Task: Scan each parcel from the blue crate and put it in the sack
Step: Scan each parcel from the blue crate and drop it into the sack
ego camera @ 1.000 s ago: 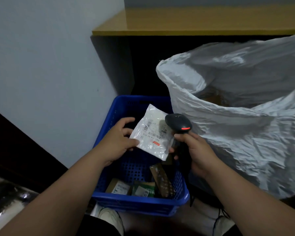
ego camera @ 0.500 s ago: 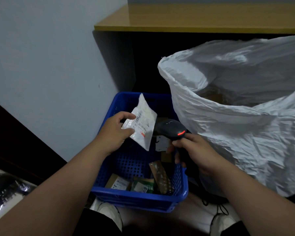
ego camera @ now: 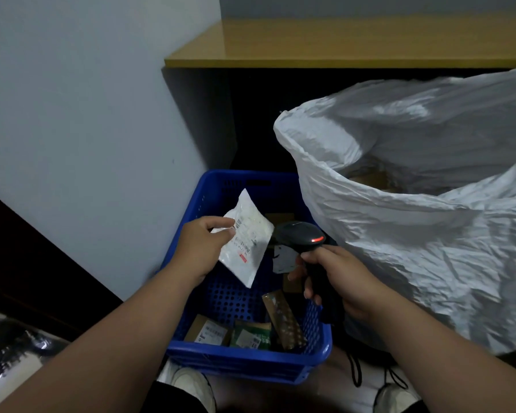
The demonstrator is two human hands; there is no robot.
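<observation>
Left hand (ego camera: pixel 201 248): fingers pinch the flat white plastic parcel (ego camera: pixel 246 238), tilted as half a second ago.
Right hand (ego camera: pixel 337 277): fist still wrapped around the black handheld scanner (ego camera: pixel 301 236), beside the parcel as before.

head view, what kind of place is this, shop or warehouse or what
Probably a small parcel-sorting corner in a plain room. A black handheld barcode scanner is aimed at a white plastic mailer pouch, more labelled packets sit in a blue perforated plastic crate, and a big white woven sack stands open.
</observation>
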